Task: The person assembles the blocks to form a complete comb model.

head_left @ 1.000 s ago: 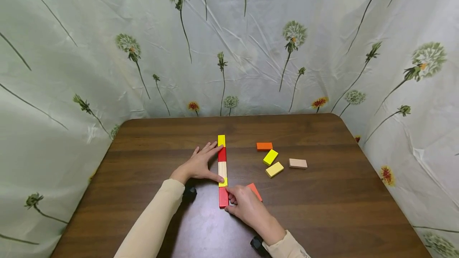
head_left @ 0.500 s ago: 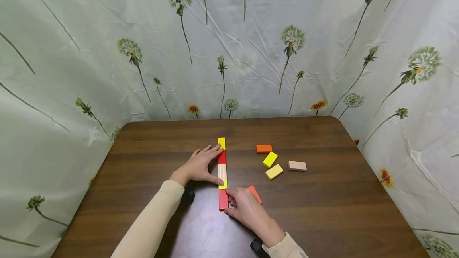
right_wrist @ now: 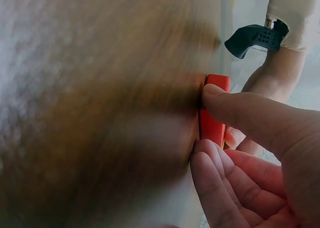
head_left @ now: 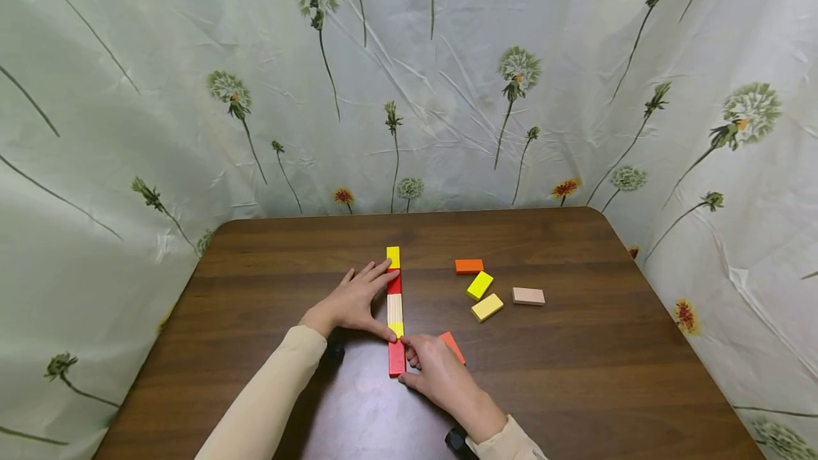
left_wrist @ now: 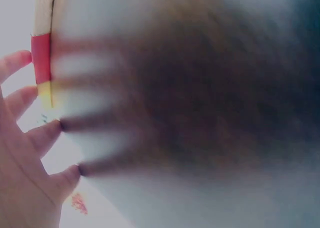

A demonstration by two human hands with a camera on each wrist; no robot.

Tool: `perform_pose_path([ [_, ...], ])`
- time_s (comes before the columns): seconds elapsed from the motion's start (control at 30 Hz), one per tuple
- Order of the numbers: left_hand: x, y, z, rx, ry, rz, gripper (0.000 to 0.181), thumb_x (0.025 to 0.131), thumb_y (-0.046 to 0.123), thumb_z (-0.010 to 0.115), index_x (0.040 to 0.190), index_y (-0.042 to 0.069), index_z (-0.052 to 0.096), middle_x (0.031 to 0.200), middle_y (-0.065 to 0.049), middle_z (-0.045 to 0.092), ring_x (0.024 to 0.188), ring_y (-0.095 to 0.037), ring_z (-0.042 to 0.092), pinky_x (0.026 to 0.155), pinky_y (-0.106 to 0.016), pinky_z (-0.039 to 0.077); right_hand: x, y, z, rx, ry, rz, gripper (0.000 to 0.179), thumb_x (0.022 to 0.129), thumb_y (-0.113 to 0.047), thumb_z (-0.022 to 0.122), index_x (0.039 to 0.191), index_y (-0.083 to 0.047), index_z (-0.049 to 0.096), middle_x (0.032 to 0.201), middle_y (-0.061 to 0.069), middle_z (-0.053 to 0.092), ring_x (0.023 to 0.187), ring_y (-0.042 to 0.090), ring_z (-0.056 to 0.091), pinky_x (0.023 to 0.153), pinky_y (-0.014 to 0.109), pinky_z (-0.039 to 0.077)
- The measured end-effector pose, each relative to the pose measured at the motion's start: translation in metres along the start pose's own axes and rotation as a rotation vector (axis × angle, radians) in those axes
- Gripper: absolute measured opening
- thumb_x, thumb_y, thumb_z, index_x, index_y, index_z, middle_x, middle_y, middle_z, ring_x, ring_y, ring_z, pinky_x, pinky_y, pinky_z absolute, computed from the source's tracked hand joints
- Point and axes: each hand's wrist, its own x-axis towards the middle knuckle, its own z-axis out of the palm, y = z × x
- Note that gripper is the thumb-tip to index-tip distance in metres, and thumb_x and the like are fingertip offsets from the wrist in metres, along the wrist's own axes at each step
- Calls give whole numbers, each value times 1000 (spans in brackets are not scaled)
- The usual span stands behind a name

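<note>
A straight row of blocks lies on the table: a yellow block (head_left: pixel 393 253) at the far end, a red block (head_left: pixel 395 284), a pale ribbed section (head_left: pixel 395 309), a second yellow block (head_left: pixel 398 329) and a near red block (head_left: pixel 397 360). My left hand (head_left: pixel 351 304) spreads along the row's left side, index fingertip on the far red block, thumb where the second yellow block meets the near red one. My right hand (head_left: pixel 441 371) holds the near red block between thumb and curled fingers at its right side. In the right wrist view that red block (right_wrist: pixel 215 123) shows beside the thumb.
Right of the row lie an orange block (head_left: pixel 469 267), a bright yellow block (head_left: pixel 480 286), a pale yellow block (head_left: pixel 488 307) and a beige block (head_left: pixel 528 296). Another orange-red block (head_left: pixel 452 348) sits partly behind my right hand. A flowered curtain (head_left: pixel 447 126) hangs beyond the table.
My left thumb has slid slightly nearer along the row, from the second yellow block to its joint with the near red block. The right hand keeps its hold. The head view has tilted slightly.
</note>
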Motion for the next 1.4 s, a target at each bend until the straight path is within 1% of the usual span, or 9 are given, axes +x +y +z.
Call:
perform_pose_path([
  [0.27, -3, 7, -1, -1, -30, -29, 136, 64, 77, 90, 171, 17, 30, 183, -9, 14, 167, -47, 15, 127, -78, 14, 2, -2, 0, -11, -31, 27, 48, 79, -9, 96, 119, 4, 74, 92, 1, 70, 78, 3, 60, 71, 17, 55],
  [0.4, -1, 9, 0, 2, -30, -30, 135, 65, 78, 89, 171, 19, 30, 183, -7, 13, 167, -45, 15, 128, -77, 14, -1, -2, -4, -21, -41, 14, 48, 79, -11, 96, 119, 3, 73, 91, 0, 68, 78, 4, 59, 71, 18, 54],
  [0.57, 0, 8, 1, 2, -32, -38, 134, 66, 78, 89, 171, 21, 30, 183, -6, 13, 168, -44, 15, 128, -76, 13, -3, 1, -11, 8, -66, 12, 44, 82, -10, 94, 121, 0, 76, 89, -2, 65, 78, 4, 58, 71, 19, 53],
  [0.8, 0, 8, 1, 3, -37, -50, 134, 66, 79, 88, 171, 21, 30, 183, -5, 12, 168, -43, 14, 129, -76, 13, -4, 18, -25, 45, -13, -49, 36, 86, -7, 90, 119, -2, 79, 88, -2, 63, 79, 5, 56, 70, 19, 53],
  [0.93, 0, 8, 1, -2, -39, -54, 134, 65, 80, 88, 171, 22, 30, 183, -4, 12, 168, -42, 14, 129, -76, 13, -5, 31, -37, 47, -41, -52, 41, 87, -12, 91, 125, -5, 77, 96, -1, 64, 86, 8, 57, 75, 20, 54],
  [1.07, 1, 7, 2, -5, -43, -58, 135, 65, 81, 87, 171, 23, 30, 183, -3, 11, 168, -42, 14, 129, -76, 12, -7, 41, -48, 32, -73, -6, 50, 86, -21, 93, 132, -10, 75, 109, -1, 68, 97, 11, 60, 84, 25, 56],
  [1.2, 2, 6, 2, -7, -48, -62, 134, 65, 81, 87, 172, 24, 29, 183, -2, 11, 169, -41, 13, 129, -75, 11, -9, 49, -56, 7, -81, 46, 63, 83, -30, 95, 138, -12, 71, 115, -2, 68, 106, 15, 61, 92, 32, 56],
  [1.33, 2, 6, 1, -16, -52, -68, 134, 66, 80, 87, 172, 24, 28, 183, -3, 11, 169, -41, 12, 130, -75, 10, -13, 58, -62, 13, -96, 59, 74, 80, -33, 97, 143, -9, 68, 122, 2, 69, 114, 21, 62, 100, 43, 56],
  [1.4, 2, 6, 0, -18, -54, -70, 135, 66, 79, 88, 172, 24, 27, 183, -2, 10, 169, -41, 12, 129, -75, 11, -14, 62, -65, 29, -118, 62, 77, 79, -34, 97, 145, -8, 66, 126, 4, 69, 116, 23, 63, 102, 45, 56],
])
